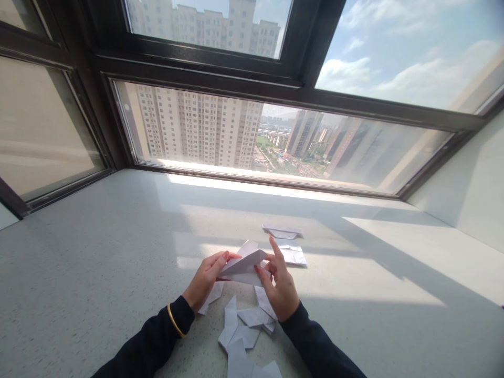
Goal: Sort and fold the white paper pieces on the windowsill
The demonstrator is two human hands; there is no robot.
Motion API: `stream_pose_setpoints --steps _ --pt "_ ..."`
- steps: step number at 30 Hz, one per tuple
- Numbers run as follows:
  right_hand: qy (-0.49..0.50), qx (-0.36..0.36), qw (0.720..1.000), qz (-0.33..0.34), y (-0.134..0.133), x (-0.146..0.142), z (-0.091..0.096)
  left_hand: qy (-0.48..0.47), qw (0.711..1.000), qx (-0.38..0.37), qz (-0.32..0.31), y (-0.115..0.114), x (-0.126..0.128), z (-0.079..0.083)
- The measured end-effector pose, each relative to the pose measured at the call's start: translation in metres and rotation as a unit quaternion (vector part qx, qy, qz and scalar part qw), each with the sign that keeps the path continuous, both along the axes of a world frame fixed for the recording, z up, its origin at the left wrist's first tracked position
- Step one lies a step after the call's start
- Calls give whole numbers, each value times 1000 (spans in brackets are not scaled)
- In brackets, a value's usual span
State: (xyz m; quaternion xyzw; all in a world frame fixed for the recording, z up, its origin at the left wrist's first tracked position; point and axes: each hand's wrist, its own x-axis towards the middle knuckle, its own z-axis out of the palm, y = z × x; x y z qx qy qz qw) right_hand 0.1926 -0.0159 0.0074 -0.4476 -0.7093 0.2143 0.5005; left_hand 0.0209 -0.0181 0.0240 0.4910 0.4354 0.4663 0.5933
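Note:
A partly folded sheet of white paper (243, 269) is held above the sill between both hands, with a pointed flap standing up at its top. My left hand (208, 275) pinches its left end, thumb on top. At the right end, my right hand (280, 283) grips the paper between thumb and fingers, its index finger raised. Below the hands lies a loose pile of folded white paper pieces (246, 336), some overlapping. Just beyond the right hand are a flat folded paper square (292, 253) and a folded paper strip with slanted ends (282, 231).
The pale speckled window sill (98, 273) spreads out around the hands, crossed by bands of sun and shadow. Dark window frames (205, 79) close off the far side, with tall buildings outside. A white wall (468, 184) stands at the right.

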Motion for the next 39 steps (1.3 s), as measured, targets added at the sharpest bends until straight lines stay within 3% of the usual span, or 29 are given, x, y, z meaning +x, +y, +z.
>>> stream_pose_setpoints --steps 14,19,23,30,39 --pt "63 -51 997 -21 4 3 -5 -41 997 28 -55 0 6 -9" --pt "95 -10 994 -53 8 5 -7 -47 996 37 -59 0 5 -7" --pt "65 -3 995 -76 8 4 -7 -49 997 47 -41 0 4 -4" --pt "87 -86 992 -8 4 3 -5 -53 996 40 -61 -1 5 -4" --pt "96 -82 992 7 2 3 -2 -47 990 -7 -131 -5 7 -2"
